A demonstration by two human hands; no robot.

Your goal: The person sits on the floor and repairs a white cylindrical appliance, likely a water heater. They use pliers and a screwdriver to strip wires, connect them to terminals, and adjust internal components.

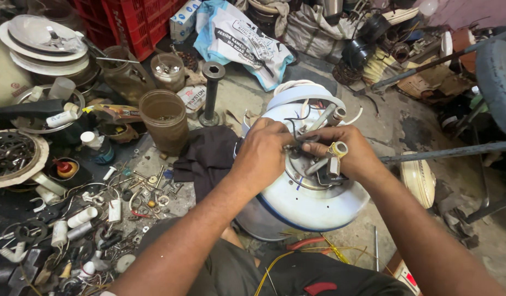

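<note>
Head view: both hands, left hand (262,155) and right hand (349,153), pinch black wires (293,127) and metal fittings (334,154) atop a white round water heater (313,200) propped at the cluttered floor's centre, where a tug might snap a lead.

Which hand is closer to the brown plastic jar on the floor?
Left. The left hand works on the white round appliance, just right of the brown jar; the right hand lies farther right, beyond the left.
</note>
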